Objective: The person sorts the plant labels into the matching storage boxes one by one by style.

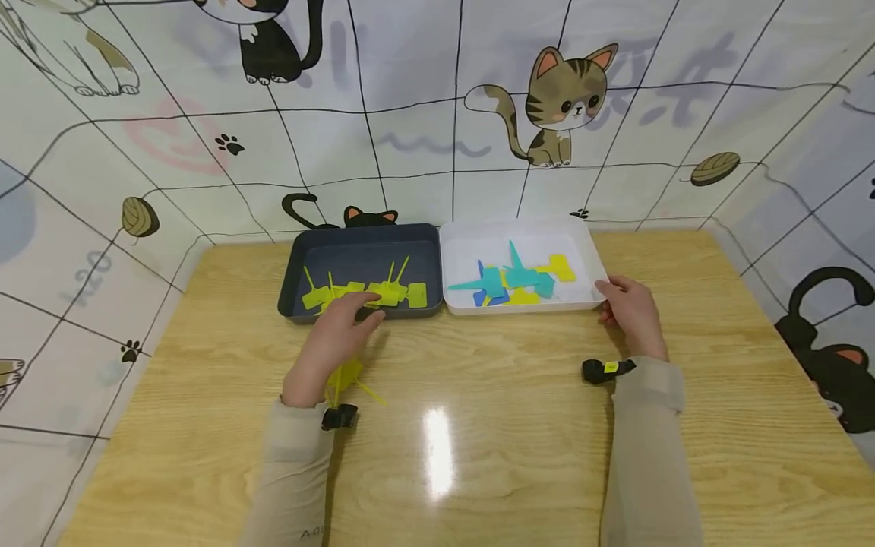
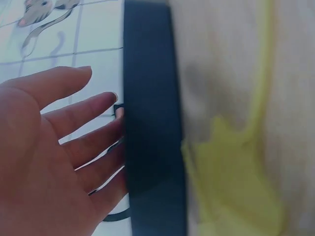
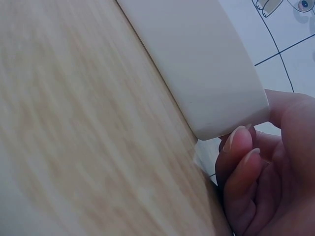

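My left hand (image 1: 335,338) reaches over the front rim of a dark grey tray (image 1: 355,241), fingers loosely spread and holding nothing; in the left wrist view the tray's outer wall (image 2: 152,123) hides the fingertips. Several yellow T-shaped plastic plant labels (image 1: 417,295) lie in this tray. More yellow labels (image 1: 349,372) lie on the table below the left wrist, partly hidden by it. At the front right corner of a white tray (image 1: 472,237), my right hand (image 1: 632,311) pinches the rim, thumb on top and other fingers curled. Inside are teal labels (image 1: 522,277), yellow labels (image 1: 562,267) and blue labels (image 1: 494,299).
Both trays stand side by side at the back of the wooden table (image 1: 506,425), against a wall covering (image 1: 410,144) printed with cats. Black wrist straps (image 1: 339,416) sit at the sleeve cuffs.
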Available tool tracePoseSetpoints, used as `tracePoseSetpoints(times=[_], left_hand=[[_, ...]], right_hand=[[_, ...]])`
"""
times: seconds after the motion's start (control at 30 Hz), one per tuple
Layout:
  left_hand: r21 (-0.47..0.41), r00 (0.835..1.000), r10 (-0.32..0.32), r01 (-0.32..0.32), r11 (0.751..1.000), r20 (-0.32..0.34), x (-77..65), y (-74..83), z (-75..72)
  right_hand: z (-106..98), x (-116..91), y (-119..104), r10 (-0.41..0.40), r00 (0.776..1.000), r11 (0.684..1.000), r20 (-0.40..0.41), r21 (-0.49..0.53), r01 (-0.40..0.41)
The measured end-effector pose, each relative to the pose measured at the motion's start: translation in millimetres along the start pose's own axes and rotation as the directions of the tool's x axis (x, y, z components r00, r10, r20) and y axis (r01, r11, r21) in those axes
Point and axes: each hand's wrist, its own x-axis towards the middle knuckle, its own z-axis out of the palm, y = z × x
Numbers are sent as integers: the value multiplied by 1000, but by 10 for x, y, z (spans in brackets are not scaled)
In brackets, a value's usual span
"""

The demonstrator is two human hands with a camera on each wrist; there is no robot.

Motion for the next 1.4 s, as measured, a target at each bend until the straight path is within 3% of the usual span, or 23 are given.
tracePoseSetpoints(times=[0.1, 0.2, 0.3, 0.4, 0.53, 0.7, 0.93, 1.07, 1.4], left_hand=[[-31, 998, -30, 28, 999, -57, -44, 22, -130], [-5, 993, -86, 86, 996, -86, -103, 13, -235], [45, 988, -153, 153, 987, -4, -178, -39, -312], [88, 972, -207, 198, 976, 114, -254, -128, -367], [88, 952, -244, 232, 969, 182, -306, -246, -409], [65, 940, -244, 235, 970, 237, -330, -378, -414], [214, 925, -308, 261, 941, 224, -385, -495, -355], [252, 911, -347, 290, 923, 223, -400, -504, -333], [217, 903, -362, 315, 924, 232, -391, -492, -317]], right_hand=[[2, -3, -29, 3, 1000, 1000, 0, 4, -3], [4, -1, -43, 4, 1000, 1000, 0, 4, -4], [7, 7, -33, 1, 1000, 1000, 1, 4, -1], [10, 8, -13, 3, 1000, 1000, 7, 15, -3], [3, 2, 8, -4, 1000, 1000, 7, 12, 4], [-8, 4, 11, 6, 1000, 1000, -4, -2, -6], [2, 5, 21, 12, 1000, 1000, -5, -9, -12], [4, 4, 17, 8, 1000, 1000, -2, -11, -8], [10, -5, -11, -1, 1000, 1000, 2, 4, 1]])
